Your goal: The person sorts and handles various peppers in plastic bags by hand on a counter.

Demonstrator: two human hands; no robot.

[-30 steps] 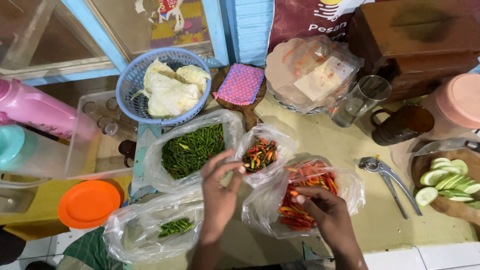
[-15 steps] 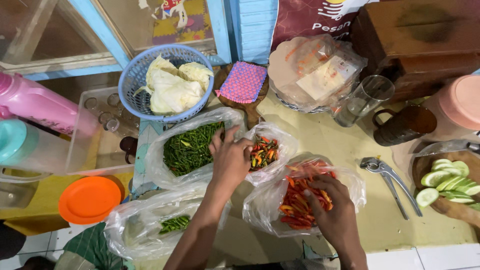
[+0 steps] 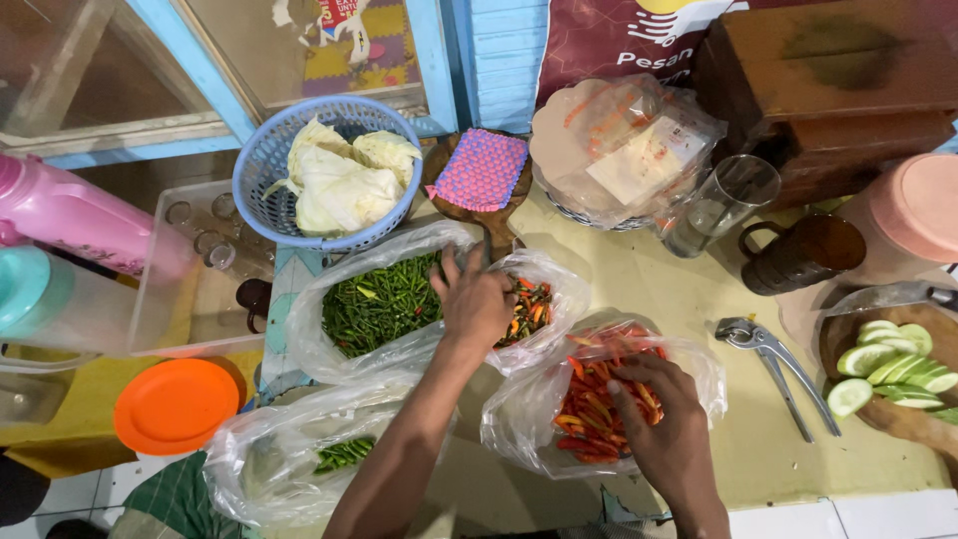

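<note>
My left hand (image 3: 474, 299) reaches forward over the clear bag of green chillies (image 3: 374, 304) and the smaller bag of mixed red and green chillies (image 3: 534, 309), its fingers spread at the bags' upper rims. My right hand (image 3: 659, 424) is inside the clear bag of red chillies (image 3: 589, 409), with its fingers curled among them. Whether either hand pinches a chilli is hidden. A second bag of green chillies (image 3: 334, 454) lies near my left forearm.
A blue basket of cabbage leaves (image 3: 334, 180), a pink woven pad (image 3: 481, 170), a wrapped plate (image 3: 619, 150), a glass (image 3: 718, 205) and a brown mug (image 3: 798, 255) stand behind. Metal tongs (image 3: 778, 364), cucumber slices on a board (image 3: 898, 364), an orange lid (image 3: 175, 404).
My left hand has moved forward from the mixed-chilli bag's near edge up across the bags. My right hand stays in the red chillies, shifted slightly.
</note>
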